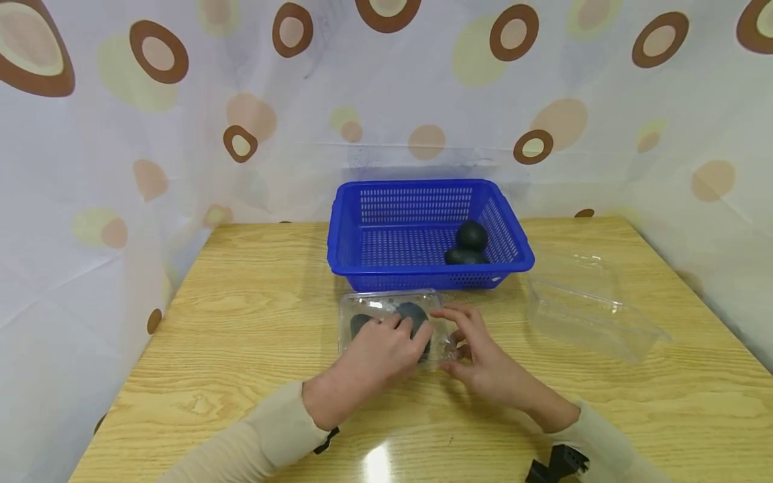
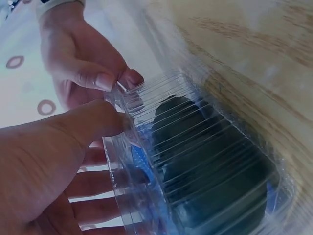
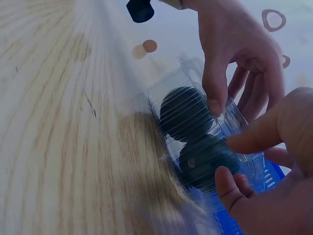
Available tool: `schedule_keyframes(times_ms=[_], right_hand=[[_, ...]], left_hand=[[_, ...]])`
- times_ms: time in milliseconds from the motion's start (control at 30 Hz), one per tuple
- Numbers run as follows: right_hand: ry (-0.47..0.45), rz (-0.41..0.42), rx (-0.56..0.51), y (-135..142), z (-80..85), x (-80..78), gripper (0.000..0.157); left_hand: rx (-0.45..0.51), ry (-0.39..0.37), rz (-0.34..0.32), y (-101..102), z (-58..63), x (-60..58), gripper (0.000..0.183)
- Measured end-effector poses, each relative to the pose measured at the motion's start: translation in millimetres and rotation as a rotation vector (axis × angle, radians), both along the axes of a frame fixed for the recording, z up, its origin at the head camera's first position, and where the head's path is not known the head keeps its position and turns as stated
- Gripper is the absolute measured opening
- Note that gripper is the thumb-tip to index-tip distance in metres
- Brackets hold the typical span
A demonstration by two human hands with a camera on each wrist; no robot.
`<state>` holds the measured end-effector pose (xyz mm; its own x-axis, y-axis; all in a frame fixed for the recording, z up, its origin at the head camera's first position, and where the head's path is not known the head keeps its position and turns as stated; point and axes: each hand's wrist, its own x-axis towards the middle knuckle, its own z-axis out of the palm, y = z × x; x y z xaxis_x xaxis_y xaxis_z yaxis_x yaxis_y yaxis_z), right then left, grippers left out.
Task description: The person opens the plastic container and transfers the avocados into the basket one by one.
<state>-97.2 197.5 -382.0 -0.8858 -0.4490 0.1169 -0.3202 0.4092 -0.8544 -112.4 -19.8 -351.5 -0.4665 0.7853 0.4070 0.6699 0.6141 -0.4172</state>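
A clear plastic clamshell box (image 1: 392, 295) with ribbed walls stands on the table in front of the basket. Dark green avocados (image 2: 195, 147) lie inside it, showing through the plastic. My left hand (image 1: 383, 349) comes over the box from the near side, its thumb at the near rim and its fingers curled over the top. At the box's right end, my right hand (image 1: 480, 359) grips the corner with thumb and fingertips. In the right wrist view two avocados (image 3: 186, 115) sit side by side behind the ribbed wall. My left hand hides part of the box's top.
A blue plastic basket (image 1: 431, 268) stands at the back, with dark avocados (image 1: 471, 236) in its right corner. To the right, another clear clamshell box (image 1: 592, 318) lies opened on the wooden table (image 1: 241, 322). A patterned curtain (image 1: 386, 100) encloses the back and sides.
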Motion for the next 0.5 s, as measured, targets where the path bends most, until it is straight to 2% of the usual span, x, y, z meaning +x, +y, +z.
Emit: schedule_keyframes(times_ms=[167, 367, 500], right_hand=[[-0.056, 0.036, -0.122, 4.2, -1.6, 0.6, 0.075], [-0.166, 0.058, -0.273, 6.6, -3.5, 0.1, 0.073], [-0.215, 0.028, -0.306, 5.6, -3.5, 0.0, 0.073]], left_hand=[[-0.032, 0.044, -0.006, 1.6, -2.2, 1.3, 0.018], [-0.090, 0.009, 0.022, 2.0, -1.6, 3.5, 0.022], [-0.108, -0.006, 0.029, 2.6, 0.3, 3.8, 0.023]])
